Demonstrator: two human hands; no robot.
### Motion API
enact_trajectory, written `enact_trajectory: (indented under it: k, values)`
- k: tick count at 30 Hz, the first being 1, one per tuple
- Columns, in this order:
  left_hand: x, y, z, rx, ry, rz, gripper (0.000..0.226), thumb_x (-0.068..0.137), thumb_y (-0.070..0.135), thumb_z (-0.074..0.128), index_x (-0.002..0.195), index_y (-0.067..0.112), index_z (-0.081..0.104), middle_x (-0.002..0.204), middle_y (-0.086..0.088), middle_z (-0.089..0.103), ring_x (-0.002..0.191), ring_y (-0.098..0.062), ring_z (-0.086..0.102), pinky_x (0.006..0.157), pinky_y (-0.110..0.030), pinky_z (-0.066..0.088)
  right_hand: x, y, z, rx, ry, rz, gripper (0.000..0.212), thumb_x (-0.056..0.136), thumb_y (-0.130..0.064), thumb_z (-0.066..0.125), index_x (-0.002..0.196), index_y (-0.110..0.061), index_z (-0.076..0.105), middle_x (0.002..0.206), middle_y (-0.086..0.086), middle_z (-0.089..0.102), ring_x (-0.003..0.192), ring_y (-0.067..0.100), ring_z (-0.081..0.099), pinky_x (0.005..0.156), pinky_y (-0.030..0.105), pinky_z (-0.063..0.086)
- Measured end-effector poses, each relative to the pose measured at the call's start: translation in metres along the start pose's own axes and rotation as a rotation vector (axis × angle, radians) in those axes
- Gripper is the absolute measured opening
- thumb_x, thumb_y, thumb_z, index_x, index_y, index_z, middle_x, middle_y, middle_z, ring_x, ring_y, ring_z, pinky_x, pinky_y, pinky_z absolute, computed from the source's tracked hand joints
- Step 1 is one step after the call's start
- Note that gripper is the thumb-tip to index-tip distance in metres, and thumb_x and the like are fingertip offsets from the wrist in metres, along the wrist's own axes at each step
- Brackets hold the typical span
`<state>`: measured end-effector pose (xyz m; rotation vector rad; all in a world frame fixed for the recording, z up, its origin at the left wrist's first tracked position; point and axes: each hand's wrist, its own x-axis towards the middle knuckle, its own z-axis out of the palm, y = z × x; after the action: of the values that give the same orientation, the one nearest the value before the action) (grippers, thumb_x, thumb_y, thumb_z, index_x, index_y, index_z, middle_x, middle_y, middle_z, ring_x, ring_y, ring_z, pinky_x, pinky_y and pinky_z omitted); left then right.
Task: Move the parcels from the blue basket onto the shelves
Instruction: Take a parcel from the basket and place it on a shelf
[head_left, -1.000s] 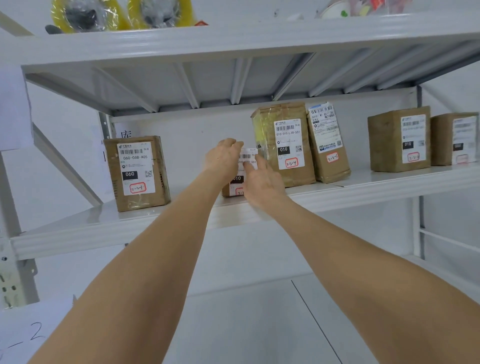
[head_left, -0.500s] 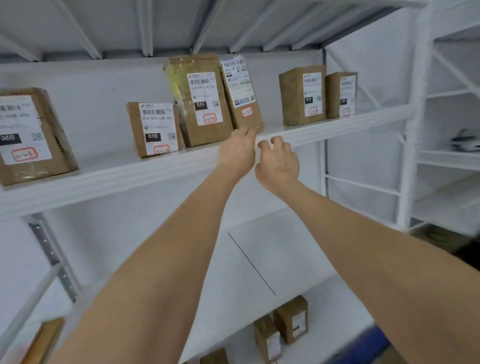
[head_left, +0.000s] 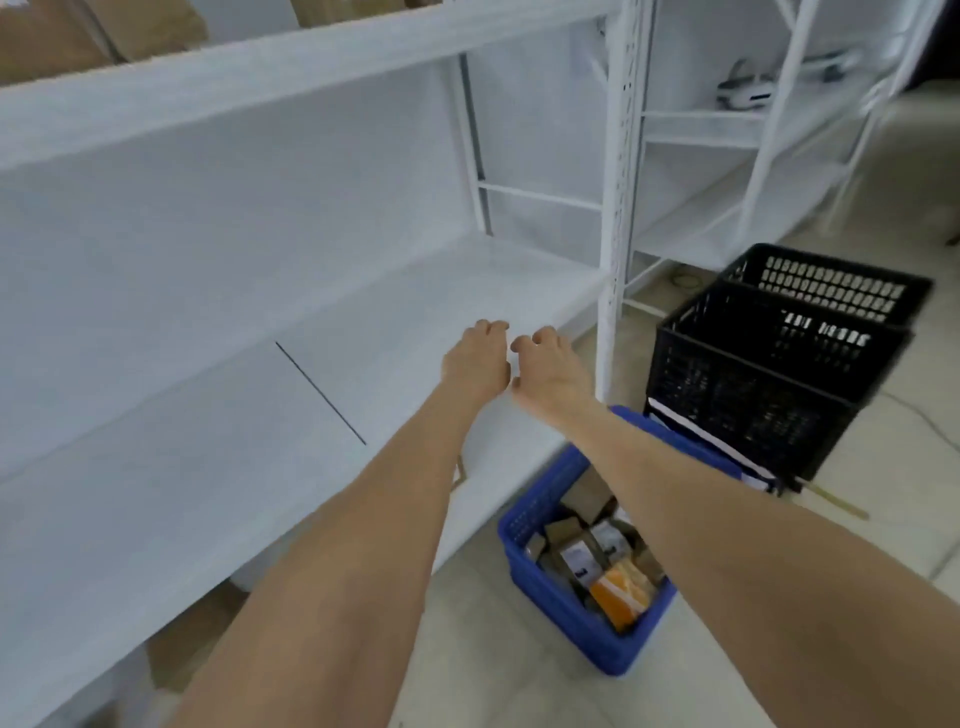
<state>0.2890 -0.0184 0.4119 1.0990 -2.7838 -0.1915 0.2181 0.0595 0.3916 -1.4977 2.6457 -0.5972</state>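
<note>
The blue basket (head_left: 524, 525) stands on the floor at the lower right, with several brown parcels (head_left: 576, 556) and an orange packet (head_left: 621, 590) inside. My left hand (head_left: 475, 361) and my right hand (head_left: 550, 369) hover side by side over the front edge of the white middle shelf (head_left: 208, 467), above and behind the basket. Both hands hold nothing, fingers loosely curled. Brown parcels (head_left: 93, 31) on the upper shelf show only at the top left edge.
Two stacked black crates (head_left: 769, 374) stand right of the blue basket. A white upright post (head_left: 615, 208) rises between the shelf and the crates. A second white rack (head_left: 727, 130) with a white headset (head_left: 745, 88) stands at the far right. More cardboard (head_left: 192, 639) sits under the shelf.
My hands let go of the small parcel on the upper shelf and dropped away empty. My view swung down and right, bringing the blue basket and black crates into sight.
</note>
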Motion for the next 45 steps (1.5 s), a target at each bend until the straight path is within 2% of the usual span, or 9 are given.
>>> enact_trajectory:
  k: [5, 9, 13, 18, 24, 29, 33, 38, 45]
  values:
    - [0.008, 0.036, 0.093, -0.024, -0.209, 0.038, 0.054, 0.094, 0.008, 0.044, 0.146, 0.009, 0.027, 0.143, -0.012, 0.035, 0.127, -0.027, 0.039, 0.098, -0.038, 0.042, -0.019, 0.083, 0.045, -0.032, -0.149, 0.094, 0.047, 0.095, -0.023, 0.054, 0.139, -0.016, 0.039, 0.141, 0.011, 0.035, 0.132, 0.028, 0.031, 0.099, 0.036, 0.039]
    - [0.019, 0.056, 0.156, -0.017, -0.283, 0.067, 0.049, 0.094, 0.012, 0.046, 0.141, 0.007, 0.034, 0.137, -0.014, 0.039, 0.124, -0.028, 0.041, 0.094, -0.040, 0.043, -0.020, 0.135, 0.077, -0.058, -0.235, 0.159, 0.043, 0.096, -0.021, 0.051, 0.137, -0.014, 0.038, 0.137, 0.012, 0.036, 0.128, 0.030, 0.035, 0.095, 0.038, 0.043]
    - [0.040, 0.068, 0.214, -0.021, -0.343, 0.071, 0.044, 0.093, 0.012, 0.047, 0.137, 0.008, 0.039, 0.132, -0.014, 0.043, 0.121, -0.030, 0.046, 0.090, -0.039, 0.044, -0.006, 0.180, 0.115, -0.067, -0.341, 0.179, 0.044, 0.095, -0.021, 0.052, 0.137, -0.014, 0.038, 0.137, 0.012, 0.036, 0.128, 0.031, 0.034, 0.097, 0.038, 0.043]
    - [0.079, 0.073, 0.287, -0.077, -0.450, 0.028, 0.051, 0.090, 0.010, 0.052, 0.139, 0.010, 0.037, 0.134, -0.011, 0.043, 0.124, -0.028, 0.045, 0.095, -0.040, 0.046, 0.028, 0.230, 0.169, -0.092, -0.488, 0.175, 0.048, 0.093, -0.021, 0.055, 0.136, -0.014, 0.036, 0.138, 0.013, 0.035, 0.129, 0.032, 0.034, 0.100, 0.039, 0.043]
    - [0.144, 0.078, 0.373, -0.143, -0.560, -0.121, 0.043, 0.093, 0.011, 0.050, 0.135, 0.008, 0.040, 0.132, -0.011, 0.046, 0.120, -0.026, 0.047, 0.093, -0.035, 0.046, 0.098, 0.296, 0.233, -0.083, -0.655, 0.157, 0.047, 0.095, -0.020, 0.054, 0.138, -0.015, 0.036, 0.141, 0.011, 0.033, 0.132, 0.030, 0.032, 0.100, 0.039, 0.042]
    - [0.185, 0.088, 0.428, -0.228, -0.660, -0.233, 0.039, 0.092, 0.009, 0.050, 0.130, 0.008, 0.044, 0.127, -0.013, 0.049, 0.116, -0.029, 0.051, 0.090, -0.038, 0.048, 0.134, 0.344, 0.280, -0.061, -0.734, 0.180, 0.043, 0.095, -0.018, 0.052, 0.136, -0.017, 0.038, 0.139, 0.011, 0.033, 0.130, 0.029, 0.033, 0.100, 0.039, 0.043]
    - [0.201, 0.089, 0.473, -0.237, -0.680, -0.296, 0.030, 0.093, 0.011, 0.046, 0.123, 0.010, 0.049, 0.118, -0.011, 0.053, 0.105, -0.026, 0.055, 0.074, -0.031, 0.042, 0.152, 0.376, 0.319, -0.074, -0.776, 0.158, 0.048, 0.095, -0.025, 0.054, 0.139, -0.017, 0.036, 0.140, 0.009, 0.035, 0.130, 0.027, 0.034, 0.099, 0.037, 0.044]
    - [0.209, 0.085, 0.536, -0.317, -0.699, -0.432, 0.029, 0.091, 0.011, 0.044, 0.120, 0.007, 0.049, 0.120, -0.016, 0.054, 0.105, -0.029, 0.055, 0.089, -0.039, 0.047, 0.174, 0.410, 0.368, -0.053, -0.881, 0.107, 0.051, 0.095, -0.023, 0.055, 0.141, -0.016, 0.035, 0.141, 0.011, 0.033, 0.130, 0.028, 0.034, 0.101, 0.039, 0.043]
    - [0.206, 0.083, 0.632, -0.426, -0.686, -0.804, 0.036, 0.095, 0.010, 0.044, 0.131, 0.009, 0.046, 0.125, -0.013, 0.057, 0.113, -0.029, 0.055, 0.091, -0.034, 0.044, 0.182, 0.455, 0.458, 0.065, -1.014, 0.119, 0.048, 0.094, -0.020, 0.056, 0.138, -0.017, 0.037, 0.137, 0.009, 0.036, 0.118, 0.030, 0.051, 0.091, 0.038, 0.046]
